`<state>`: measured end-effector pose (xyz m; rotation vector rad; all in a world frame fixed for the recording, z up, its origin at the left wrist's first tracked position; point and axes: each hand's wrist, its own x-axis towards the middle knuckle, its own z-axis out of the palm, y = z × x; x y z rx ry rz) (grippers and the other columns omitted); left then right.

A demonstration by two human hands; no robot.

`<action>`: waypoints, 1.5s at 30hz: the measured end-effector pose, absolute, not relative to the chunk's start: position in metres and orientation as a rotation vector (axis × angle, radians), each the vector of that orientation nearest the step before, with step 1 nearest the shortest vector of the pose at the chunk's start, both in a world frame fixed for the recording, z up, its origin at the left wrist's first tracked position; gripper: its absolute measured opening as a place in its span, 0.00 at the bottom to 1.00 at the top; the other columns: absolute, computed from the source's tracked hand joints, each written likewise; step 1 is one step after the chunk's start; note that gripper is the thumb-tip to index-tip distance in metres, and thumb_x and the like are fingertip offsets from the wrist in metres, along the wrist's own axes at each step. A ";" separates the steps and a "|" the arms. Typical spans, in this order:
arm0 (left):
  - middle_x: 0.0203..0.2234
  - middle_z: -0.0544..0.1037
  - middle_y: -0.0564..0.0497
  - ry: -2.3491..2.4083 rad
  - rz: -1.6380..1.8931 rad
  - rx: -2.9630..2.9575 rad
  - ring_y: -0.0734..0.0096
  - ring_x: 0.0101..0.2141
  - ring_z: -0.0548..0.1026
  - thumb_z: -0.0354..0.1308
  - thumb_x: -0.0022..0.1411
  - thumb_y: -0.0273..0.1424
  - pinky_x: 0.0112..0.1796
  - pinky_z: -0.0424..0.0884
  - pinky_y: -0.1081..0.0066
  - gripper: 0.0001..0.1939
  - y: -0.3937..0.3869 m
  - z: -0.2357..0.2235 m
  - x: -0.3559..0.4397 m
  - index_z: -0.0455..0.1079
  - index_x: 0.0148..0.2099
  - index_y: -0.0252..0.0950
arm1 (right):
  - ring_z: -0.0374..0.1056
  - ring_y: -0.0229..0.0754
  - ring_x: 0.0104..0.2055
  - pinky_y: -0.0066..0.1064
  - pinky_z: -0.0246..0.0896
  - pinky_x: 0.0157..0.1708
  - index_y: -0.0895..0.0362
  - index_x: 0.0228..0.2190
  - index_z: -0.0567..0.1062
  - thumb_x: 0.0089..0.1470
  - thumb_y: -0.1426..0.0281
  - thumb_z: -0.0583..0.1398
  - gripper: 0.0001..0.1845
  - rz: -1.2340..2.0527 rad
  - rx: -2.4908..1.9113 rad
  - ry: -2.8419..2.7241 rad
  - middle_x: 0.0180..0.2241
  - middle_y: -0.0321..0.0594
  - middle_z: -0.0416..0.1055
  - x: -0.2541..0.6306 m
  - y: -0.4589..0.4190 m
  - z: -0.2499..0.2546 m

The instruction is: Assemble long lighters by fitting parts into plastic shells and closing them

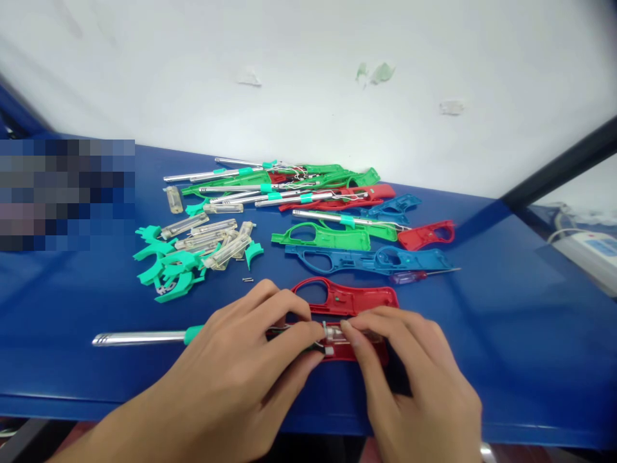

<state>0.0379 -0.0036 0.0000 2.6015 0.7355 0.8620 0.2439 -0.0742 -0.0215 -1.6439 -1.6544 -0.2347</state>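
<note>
The left hand arches over a red plastic shell, a smooth silvery tube jutting out leftward (its tip slotted); whether its fingers grip, I cannot tell. Rightward, the right hand clamps thumb and fingertips on a glossy, clear cartridge over the shell.

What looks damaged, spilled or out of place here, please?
The white wall looks marred: torn scraps cling to it, as if something was peeled off. On the blue table, a few tiny metal pieces lie loose near a green part, perhaps easily lost. I see no spill.
</note>
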 end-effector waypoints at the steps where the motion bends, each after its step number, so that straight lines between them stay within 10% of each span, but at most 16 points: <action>1: 0.47 0.82 0.51 0.742 0.858 2.605 0.63 0.47 0.76 0.54 0.83 0.26 0.52 0.74 0.58 0.10 -0.003 0.000 0.038 0.76 0.55 0.41 | 0.78 0.36 0.42 0.26 0.69 0.44 0.47 0.42 0.80 0.77 0.63 0.60 0.10 -0.245 -1.645 -1.652 0.40 0.33 0.82 0.243 -0.074 -0.022; 25: 0.42 0.80 0.50 0.722 0.836 2.576 0.63 0.41 0.71 0.55 0.80 0.22 0.40 0.73 0.62 0.13 -0.002 0.003 0.039 0.80 0.48 0.39 | 0.79 0.39 0.39 0.30 0.71 0.42 0.48 0.44 0.82 0.74 0.68 0.62 0.07 -0.217 -1.603 -1.628 0.39 0.32 0.84 0.240 -0.072 -0.016; 45: 0.43 0.85 0.54 0.710 0.963 2.851 0.62 0.43 0.76 0.52 0.85 0.25 0.53 0.68 0.58 0.14 -0.006 -0.003 0.033 0.79 0.50 0.36 | 0.79 0.36 0.41 0.26 0.70 0.47 0.47 0.44 0.81 0.74 0.70 0.63 0.06 -0.218 -1.588 -1.646 0.39 0.27 0.85 0.239 -0.074 -0.019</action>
